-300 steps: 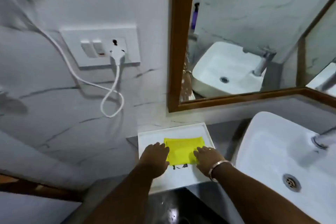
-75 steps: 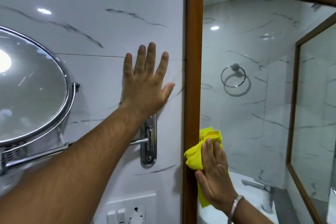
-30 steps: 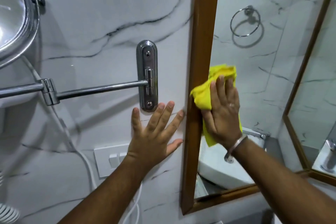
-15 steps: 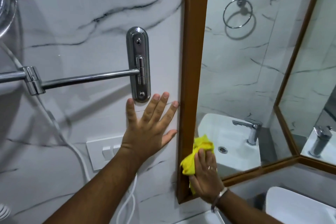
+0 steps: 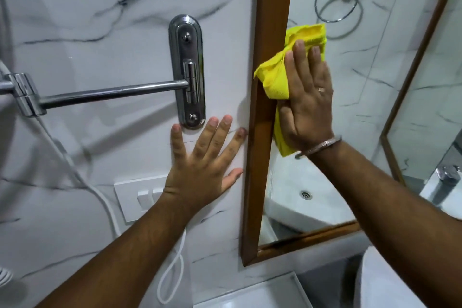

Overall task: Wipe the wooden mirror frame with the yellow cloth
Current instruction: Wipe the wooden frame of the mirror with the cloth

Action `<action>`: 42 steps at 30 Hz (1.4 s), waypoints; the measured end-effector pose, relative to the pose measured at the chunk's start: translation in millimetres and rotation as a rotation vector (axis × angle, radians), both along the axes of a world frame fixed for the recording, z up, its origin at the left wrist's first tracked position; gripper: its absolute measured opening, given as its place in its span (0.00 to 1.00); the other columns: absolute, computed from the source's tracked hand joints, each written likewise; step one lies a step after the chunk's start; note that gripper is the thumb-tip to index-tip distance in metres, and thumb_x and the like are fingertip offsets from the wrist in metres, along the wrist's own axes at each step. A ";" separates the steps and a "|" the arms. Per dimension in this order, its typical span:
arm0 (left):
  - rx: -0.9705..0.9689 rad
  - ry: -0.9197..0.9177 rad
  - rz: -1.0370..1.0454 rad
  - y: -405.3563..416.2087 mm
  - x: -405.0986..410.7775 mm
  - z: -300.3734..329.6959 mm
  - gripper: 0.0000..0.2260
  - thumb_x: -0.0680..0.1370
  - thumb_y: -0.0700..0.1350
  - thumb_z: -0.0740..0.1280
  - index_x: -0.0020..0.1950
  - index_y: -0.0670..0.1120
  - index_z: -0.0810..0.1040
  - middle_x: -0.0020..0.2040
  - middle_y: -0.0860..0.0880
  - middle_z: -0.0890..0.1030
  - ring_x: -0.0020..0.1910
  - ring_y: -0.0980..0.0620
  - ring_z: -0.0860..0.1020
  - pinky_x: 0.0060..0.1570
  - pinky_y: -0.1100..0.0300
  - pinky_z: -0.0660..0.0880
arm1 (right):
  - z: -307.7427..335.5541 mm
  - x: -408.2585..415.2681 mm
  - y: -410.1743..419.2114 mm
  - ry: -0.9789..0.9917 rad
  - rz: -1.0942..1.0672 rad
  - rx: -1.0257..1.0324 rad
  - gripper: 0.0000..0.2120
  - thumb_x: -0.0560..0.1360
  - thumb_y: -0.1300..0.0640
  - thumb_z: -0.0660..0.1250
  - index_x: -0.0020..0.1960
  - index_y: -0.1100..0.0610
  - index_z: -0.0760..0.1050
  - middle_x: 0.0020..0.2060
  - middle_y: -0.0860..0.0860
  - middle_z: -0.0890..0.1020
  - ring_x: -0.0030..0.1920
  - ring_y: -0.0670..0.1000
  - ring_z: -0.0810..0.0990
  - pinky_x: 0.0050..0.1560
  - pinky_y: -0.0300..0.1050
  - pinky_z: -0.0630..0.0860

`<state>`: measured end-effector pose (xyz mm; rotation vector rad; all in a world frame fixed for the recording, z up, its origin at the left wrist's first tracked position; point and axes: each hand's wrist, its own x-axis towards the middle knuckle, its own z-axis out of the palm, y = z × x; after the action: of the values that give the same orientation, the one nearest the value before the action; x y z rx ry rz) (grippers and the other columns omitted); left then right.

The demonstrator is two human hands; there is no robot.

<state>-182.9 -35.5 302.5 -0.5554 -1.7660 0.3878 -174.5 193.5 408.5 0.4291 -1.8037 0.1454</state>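
The wooden mirror frame (image 5: 270, 20) runs down the middle of the view and turns right along the mirror's bottom edge. My right hand (image 5: 308, 97) presses the bunched yellow cloth (image 5: 275, 75) against the frame's left upright, about halfway up the visible part. The cloth sticks out above my fingers and below my wrist. My left hand (image 5: 202, 170) lies flat on the marble wall just left of the frame, fingers spread, holding nothing.
A chrome wall plate (image 5: 187, 70) with a horizontal arm (image 5: 112, 92) sits above my left hand. A white switch plate (image 5: 135, 195) and a white cable (image 5: 172, 272) hang below. A white tray (image 5: 250, 292) and a basin (image 5: 380, 282) lie beneath the mirror.
My right hand has swept the cloth back up the left upright from near the bottom corner. My left hand stays flat on the wall.
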 end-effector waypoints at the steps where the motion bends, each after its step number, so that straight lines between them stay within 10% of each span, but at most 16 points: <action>1: 0.002 -0.003 0.002 0.4 0.0 -0.1 0.36 0.80 0.68 0.56 0.83 0.50 0.55 0.82 0.41 0.54 0.80 0.41 0.52 0.69 0.24 0.43 | 2.6 0.5 0.2 0.009 0.005 -0.011 0.36 0.69 0.51 0.56 0.75 0.59 0.56 0.74 0.64 0.63 0.75 0.64 0.56 0.75 0.61 0.55; 7: 0.008 -0.022 -0.016 0.8 0.6 -0.9 0.36 0.80 0.68 0.55 0.83 0.50 0.55 0.81 0.41 0.54 0.80 0.41 0.51 0.68 0.24 0.47 | -83.2 4.5 -8.6 -0.046 0.100 -0.104 0.32 0.76 0.50 0.54 0.77 0.54 0.50 0.79 0.53 0.49 0.78 0.57 0.47 0.76 0.58 0.50; 16: 0.010 -0.018 0.007 1.7 -1.9 -1.6 0.36 0.81 0.67 0.54 0.83 0.50 0.54 0.82 0.41 0.52 0.80 0.41 0.50 0.68 0.24 0.44 | -358.5 60.3 -36.6 -0.626 -0.017 -0.289 0.31 0.82 0.42 0.43 0.77 0.55 0.36 0.77 0.51 0.35 0.77 0.57 0.34 0.73 0.54 0.41; 27: -0.103 -0.055 -0.037 15.3 23.6 9.0 0.36 0.79 0.65 0.60 0.80 0.43 0.62 0.78 0.39 0.58 0.77 0.41 0.59 0.72 0.39 0.44 | -324.0 43.4 -89.8 -0.748 0.017 -1.465 0.31 0.74 0.49 0.48 0.71 0.48 0.35 0.77 0.54 0.41 0.78 0.55 0.39 0.75 0.49 0.38; 42: 0.016 -0.119 0.042 32.9 1.4 29.9 0.47 0.79 0.72 0.50 0.81 0.35 0.49 0.79 0.34 0.49 0.77 0.35 0.50 0.76 0.42 0.41 | -312.6 -5.6 47.4 -0.407 -0.030 -1.835 0.30 0.83 0.48 0.49 0.77 0.59 0.39 0.78 0.53 0.41 0.78 0.51 0.41 0.78 0.55 0.45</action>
<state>-181.4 -2.6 332.4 -0.5400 -1.8959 0.3760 -180.1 240.9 95.9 -0.9859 -1.3287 1.7360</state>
